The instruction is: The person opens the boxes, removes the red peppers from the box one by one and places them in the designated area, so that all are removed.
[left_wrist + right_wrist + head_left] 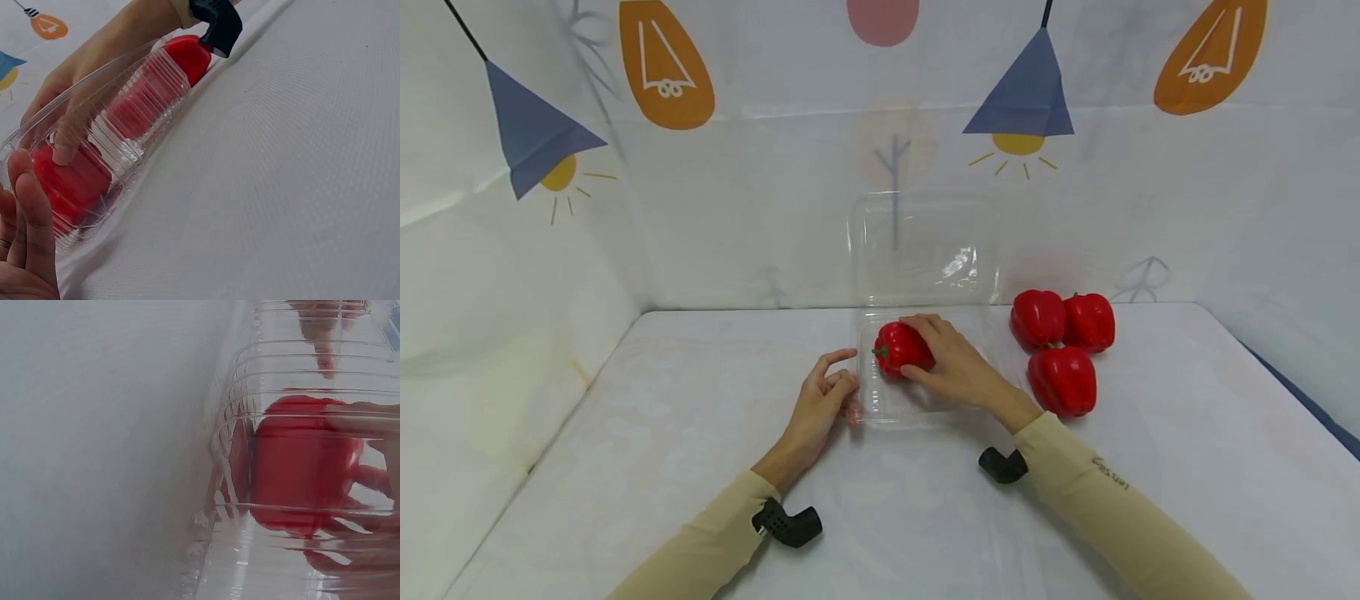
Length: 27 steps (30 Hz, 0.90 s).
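Observation:
In the head view a red bell pepper with a green stem lies inside the base of a clear plastic clamshell box. My right hand grips this pepper from its right side, thumb in front and fingers over the top. At the box's left wall is my left hand, its fingertips against or very near the plastic. The left wrist view shows those fingers nearly straight beside the ribbed wall. Through that wall the pepper also appears in the right wrist view, under the right fingers.
The box's transparent lid stands raised at the back, against the white backdrop. Three more red bell peppers sit in a group to the right of the box, close to my right forearm. White cloth covers the table.

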Each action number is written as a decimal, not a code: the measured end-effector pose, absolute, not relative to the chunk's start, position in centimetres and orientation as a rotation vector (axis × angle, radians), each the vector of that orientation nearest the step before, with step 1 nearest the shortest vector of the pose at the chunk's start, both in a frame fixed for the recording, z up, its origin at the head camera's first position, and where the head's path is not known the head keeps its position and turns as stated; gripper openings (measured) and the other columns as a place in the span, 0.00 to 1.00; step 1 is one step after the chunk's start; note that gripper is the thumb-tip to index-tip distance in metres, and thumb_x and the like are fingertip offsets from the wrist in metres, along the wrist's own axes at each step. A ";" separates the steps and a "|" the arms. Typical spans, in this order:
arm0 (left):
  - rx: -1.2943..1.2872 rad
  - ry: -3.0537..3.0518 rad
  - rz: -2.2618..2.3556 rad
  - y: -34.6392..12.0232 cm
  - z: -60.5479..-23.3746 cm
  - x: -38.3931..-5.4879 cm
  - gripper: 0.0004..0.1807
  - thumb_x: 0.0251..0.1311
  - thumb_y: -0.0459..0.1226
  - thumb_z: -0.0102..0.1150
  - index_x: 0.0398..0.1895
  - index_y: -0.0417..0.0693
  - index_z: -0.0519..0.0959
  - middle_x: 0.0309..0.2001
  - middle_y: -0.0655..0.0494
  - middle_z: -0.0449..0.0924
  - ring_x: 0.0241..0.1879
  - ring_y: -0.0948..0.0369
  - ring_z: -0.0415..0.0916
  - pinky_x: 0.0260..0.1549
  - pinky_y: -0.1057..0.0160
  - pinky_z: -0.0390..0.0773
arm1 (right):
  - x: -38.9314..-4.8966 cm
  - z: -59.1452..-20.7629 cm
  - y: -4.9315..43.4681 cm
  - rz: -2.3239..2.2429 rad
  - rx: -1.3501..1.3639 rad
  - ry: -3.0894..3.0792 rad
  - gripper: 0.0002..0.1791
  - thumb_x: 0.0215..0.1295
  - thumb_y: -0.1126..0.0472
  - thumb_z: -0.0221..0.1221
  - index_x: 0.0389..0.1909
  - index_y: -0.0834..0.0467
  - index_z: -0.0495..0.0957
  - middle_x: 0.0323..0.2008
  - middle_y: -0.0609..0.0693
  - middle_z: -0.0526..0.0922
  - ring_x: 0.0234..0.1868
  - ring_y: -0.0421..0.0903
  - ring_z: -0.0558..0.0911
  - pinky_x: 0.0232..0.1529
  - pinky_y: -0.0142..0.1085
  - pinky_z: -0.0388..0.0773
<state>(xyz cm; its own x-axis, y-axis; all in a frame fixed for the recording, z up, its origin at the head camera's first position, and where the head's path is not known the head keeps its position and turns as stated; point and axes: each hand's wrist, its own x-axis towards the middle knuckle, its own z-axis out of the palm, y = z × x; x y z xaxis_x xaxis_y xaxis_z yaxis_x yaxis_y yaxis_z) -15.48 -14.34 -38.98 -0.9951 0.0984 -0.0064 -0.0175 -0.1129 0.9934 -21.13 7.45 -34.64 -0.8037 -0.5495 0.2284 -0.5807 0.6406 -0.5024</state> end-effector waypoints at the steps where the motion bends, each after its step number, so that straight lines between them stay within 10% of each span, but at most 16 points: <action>1: 0.096 2.037 2.287 -14.3 -39.0 -15.5 0.22 0.68 0.32 0.45 0.65 0.49 0.62 0.22 0.60 0.67 0.16 0.66 0.70 0.20 0.70 0.75 | -21.1 -34.6 7.5 0.881 0.958 -2.803 0.39 0.56 0.54 0.65 0.67 0.50 0.58 0.63 0.52 0.66 0.62 0.52 0.69 0.55 0.49 0.75; 27: 0.086 2.023 2.311 -14.3 -39.1 -15.6 0.23 0.67 0.32 0.47 0.65 0.49 0.62 0.22 0.61 0.67 0.15 0.66 0.70 0.19 0.70 0.75 | -20.3 -33.4 7.8 0.933 0.908 -2.695 0.40 0.51 0.54 0.68 0.65 0.50 0.61 0.61 0.51 0.66 0.60 0.49 0.69 0.49 0.46 0.79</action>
<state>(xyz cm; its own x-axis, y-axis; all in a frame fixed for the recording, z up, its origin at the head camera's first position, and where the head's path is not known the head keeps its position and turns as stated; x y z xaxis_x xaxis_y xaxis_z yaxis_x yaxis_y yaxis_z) -15.63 -14.25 -39.07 -0.9961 0.0884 -0.0029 -0.0146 -0.1316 0.9912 -20.27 7.78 -33.43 -0.8060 -0.4971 0.3214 -0.5894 0.6238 -0.5133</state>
